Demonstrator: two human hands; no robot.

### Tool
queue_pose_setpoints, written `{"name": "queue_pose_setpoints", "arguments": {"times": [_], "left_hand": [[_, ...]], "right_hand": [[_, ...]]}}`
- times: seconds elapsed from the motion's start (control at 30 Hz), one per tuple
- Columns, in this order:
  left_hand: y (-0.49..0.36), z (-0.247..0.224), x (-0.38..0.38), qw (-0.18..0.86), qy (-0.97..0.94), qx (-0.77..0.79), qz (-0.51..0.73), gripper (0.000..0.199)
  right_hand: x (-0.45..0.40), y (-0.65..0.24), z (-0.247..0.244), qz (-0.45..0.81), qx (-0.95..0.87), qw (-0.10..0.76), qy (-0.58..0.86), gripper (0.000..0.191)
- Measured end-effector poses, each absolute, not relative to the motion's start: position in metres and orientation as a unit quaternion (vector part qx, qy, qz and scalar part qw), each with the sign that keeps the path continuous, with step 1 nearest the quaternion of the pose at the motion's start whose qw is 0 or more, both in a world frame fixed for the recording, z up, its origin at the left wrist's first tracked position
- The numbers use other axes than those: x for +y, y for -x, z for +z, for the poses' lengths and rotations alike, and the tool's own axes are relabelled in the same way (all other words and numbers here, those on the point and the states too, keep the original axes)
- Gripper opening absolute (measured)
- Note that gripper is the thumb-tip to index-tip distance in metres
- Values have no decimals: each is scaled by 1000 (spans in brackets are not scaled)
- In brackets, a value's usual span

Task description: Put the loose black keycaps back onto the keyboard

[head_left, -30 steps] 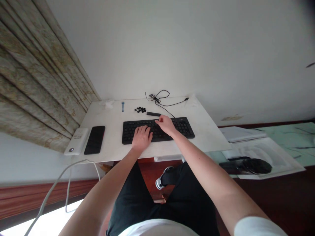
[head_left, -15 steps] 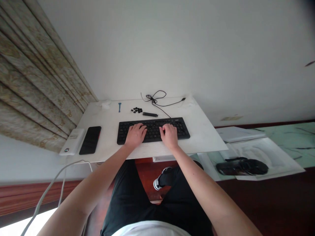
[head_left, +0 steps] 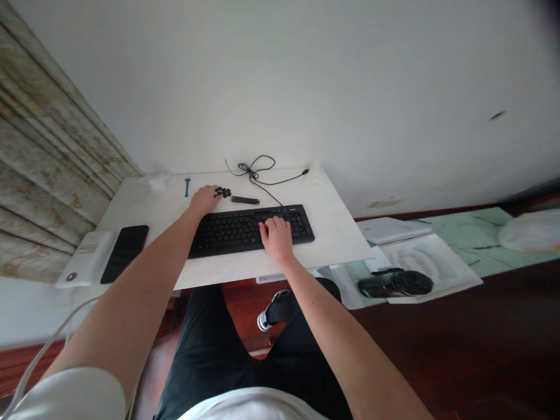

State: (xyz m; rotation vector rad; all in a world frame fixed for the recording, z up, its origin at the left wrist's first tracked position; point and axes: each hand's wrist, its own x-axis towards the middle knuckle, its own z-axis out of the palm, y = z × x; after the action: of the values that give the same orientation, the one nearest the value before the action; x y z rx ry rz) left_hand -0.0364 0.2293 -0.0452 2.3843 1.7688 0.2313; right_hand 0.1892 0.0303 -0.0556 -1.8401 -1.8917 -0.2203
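A black keyboard point(head_left: 230, 230) lies on the white table, its left end partly covered by my left forearm. My right hand point(head_left: 277, 234) rests on its right part, thumb apart from the bent fingers, holding nothing. My left hand point(head_left: 205, 199) reaches past the keyboard's back edge, fingers stretched out and touching the edge of a small pile of loose black keycaps point(head_left: 224, 192). Whether a keycap sits under the fingertips is hidden. Just right of the pile lies a dark narrow bar point(head_left: 245, 200). A small blue tool point(head_left: 187, 187) lies left of my left hand.
The keyboard's black cable point(head_left: 251, 171) is coiled near the wall. A black phone point(head_left: 125, 254) and a white box-shaped device point(head_left: 86, 258) lie at the table's left. Right of the table, an open white box point(head_left: 455, 271) has a dark glossy object point(head_left: 396, 284) at its front edge.
My left hand has left the keys and moved forward and left to the keycaps. My right hand stays on the keyboard. The view has shifted, so the table sits further left.
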Motion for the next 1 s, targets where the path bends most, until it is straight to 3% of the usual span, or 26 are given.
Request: {"name": "queue_pose_setpoints", "arguments": {"times": [0.17, 0.4, 0.77, 1.0], "left_hand": [[40, -45, 232, 61, -807, 580, 93, 36], [45, -41, 224, 53, -797, 592, 109, 36], [67, -33, 219, 104, -815, 567, 68, 29], [69, -30, 198, 108, -775, 601, 162, 26]], "right_hand": [[32, -190, -59, -83, -693, 256, 669, 31], [31, -190, -57, -84, -693, 257, 668, 31], [30, -190, -58, -87, -693, 262, 666, 29], [31, -190, -57, -84, -693, 247, 672, 29]]}}
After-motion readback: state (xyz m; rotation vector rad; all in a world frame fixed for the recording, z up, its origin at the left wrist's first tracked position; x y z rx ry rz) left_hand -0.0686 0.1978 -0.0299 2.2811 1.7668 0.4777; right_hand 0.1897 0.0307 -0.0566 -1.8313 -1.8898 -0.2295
